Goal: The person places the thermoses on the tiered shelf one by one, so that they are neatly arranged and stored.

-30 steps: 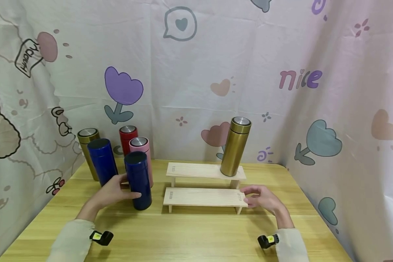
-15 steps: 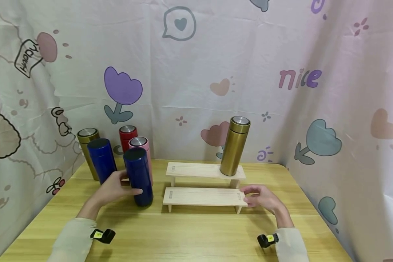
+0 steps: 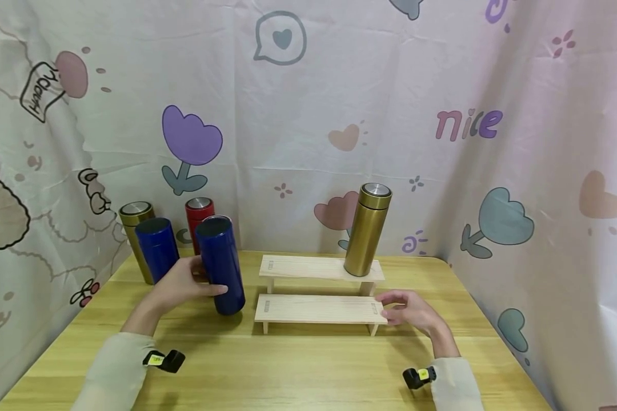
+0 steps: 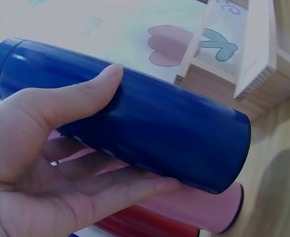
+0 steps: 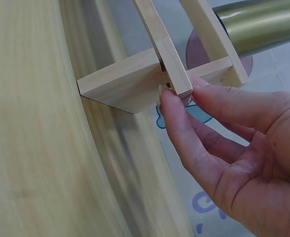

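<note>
In the head view my left hand (image 3: 182,282) grips a dark blue thermos bottle (image 3: 223,262) round its side, the bottle leaning slightly with its base over the table. The left wrist view has the thumb across this bottle (image 4: 179,128) and the fingers beneath it. A pink thermos (image 4: 204,207) shows just past it there, but is hidden behind it in the head view. My right hand (image 3: 408,313) pinches the right end of the lower board of a two-tier wooden stand (image 3: 313,309); the right wrist view shows thumb and fingertips (image 5: 170,98) at that board end.
A gold thermos (image 3: 367,234) stands at the right of the stand's upper board (image 3: 303,265). At the left of the wooden table (image 3: 288,371) are another gold thermos (image 3: 136,228), a second blue one (image 3: 156,251) and a red one (image 3: 197,214). A printed curtain (image 3: 298,114) hangs behind.
My left hand has raised the blue thermos and moved it slightly right, so it now covers the pink one in the head view. The right hand has stayed at the stand.
</note>
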Demonstrator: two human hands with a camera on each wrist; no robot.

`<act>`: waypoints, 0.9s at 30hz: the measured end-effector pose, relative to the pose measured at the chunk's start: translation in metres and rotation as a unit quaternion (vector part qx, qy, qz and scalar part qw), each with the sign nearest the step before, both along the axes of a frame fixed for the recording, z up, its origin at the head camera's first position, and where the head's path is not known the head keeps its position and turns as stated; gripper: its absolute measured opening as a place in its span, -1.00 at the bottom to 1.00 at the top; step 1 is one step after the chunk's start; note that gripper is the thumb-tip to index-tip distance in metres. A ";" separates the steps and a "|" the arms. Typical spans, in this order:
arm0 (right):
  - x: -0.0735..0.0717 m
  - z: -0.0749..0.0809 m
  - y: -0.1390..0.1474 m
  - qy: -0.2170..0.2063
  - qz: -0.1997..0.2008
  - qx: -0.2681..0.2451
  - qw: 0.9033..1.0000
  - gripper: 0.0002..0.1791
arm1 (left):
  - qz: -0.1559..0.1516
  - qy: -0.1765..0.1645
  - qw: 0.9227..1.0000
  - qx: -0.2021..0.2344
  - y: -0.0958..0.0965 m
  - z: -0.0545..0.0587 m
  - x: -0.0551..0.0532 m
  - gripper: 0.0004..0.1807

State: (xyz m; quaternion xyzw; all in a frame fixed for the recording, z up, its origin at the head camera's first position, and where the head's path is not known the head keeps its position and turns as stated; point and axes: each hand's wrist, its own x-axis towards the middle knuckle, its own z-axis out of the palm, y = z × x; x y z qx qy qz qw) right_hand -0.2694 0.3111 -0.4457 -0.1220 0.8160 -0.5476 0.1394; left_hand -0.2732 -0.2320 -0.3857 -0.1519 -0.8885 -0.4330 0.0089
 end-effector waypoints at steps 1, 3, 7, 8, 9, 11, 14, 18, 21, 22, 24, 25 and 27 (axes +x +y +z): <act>0.000 0.000 0.000 -0.001 0.000 0.000 1.000 -0.45 | 0.003 -0.003 1.000 0.001 0.000 0.001 0.000 -0.19; 0.000 0.000 0.000 -0.001 0.000 0.000 1.000 -0.45 | 0.003 -0.009 1.000 0.011 0.002 0.004 -0.001 -0.18; 0.000 0.000 0.000 -0.002 0.000 0.000 1.000 -0.45 | -0.002 -0.016 0.999 0.030 0.005 0.011 0.000 -0.17; 0.000 0.000 0.000 -0.002 0.000 0.000 1.000 -0.45 | -0.004 -0.017 0.999 0.036 0.006 0.013 0.000 -0.16; 0.000 0.000 0.001 -0.002 0.000 0.001 1.000 -0.45 | -0.006 -0.019 0.999 0.042 0.007 0.014 0.000 -0.17; 0.000 0.000 0.001 0.000 0.001 0.002 1.000 -0.45 | -0.011 -0.020 0.998 0.051 0.008 0.017 0.001 -0.17; -0.001 0.000 0.001 0.001 0.001 0.003 1.000 -0.45 | -0.012 -0.016 0.998 0.055 0.010 0.021 0.000 -0.20; -0.001 -0.001 0.001 0.000 0.000 0.004 1.000 -0.45 | -0.008 -0.010 0.999 0.047 0.012 0.027 -0.001 -0.21; -0.001 -0.001 0.001 -0.001 -0.001 0.004 1.000 -0.46 | -0.004 -0.012 0.999 0.045 0.014 0.032 -0.002 -0.21; -0.001 -0.001 0.001 -0.001 -0.002 0.004 1.000 -0.46 | -0.003 -0.014 0.999 0.045 0.014 0.033 -0.002 -0.21; -0.001 -0.001 0.000 -0.002 -0.002 0.004 1.000 -0.46 | -0.003 -0.016 0.999 0.045 0.015 0.036 -0.002 -0.20; -0.001 -0.001 0.000 -0.002 -0.003 0.005 1.000 -0.46 | -0.003 -0.015 0.999 0.044 0.016 0.038 -0.002 -0.20; -0.001 0.000 0.000 -0.004 -0.005 0.006 1.000 -0.45 | -0.003 -0.016 0.999 0.044 0.017 0.041 -0.003 -0.17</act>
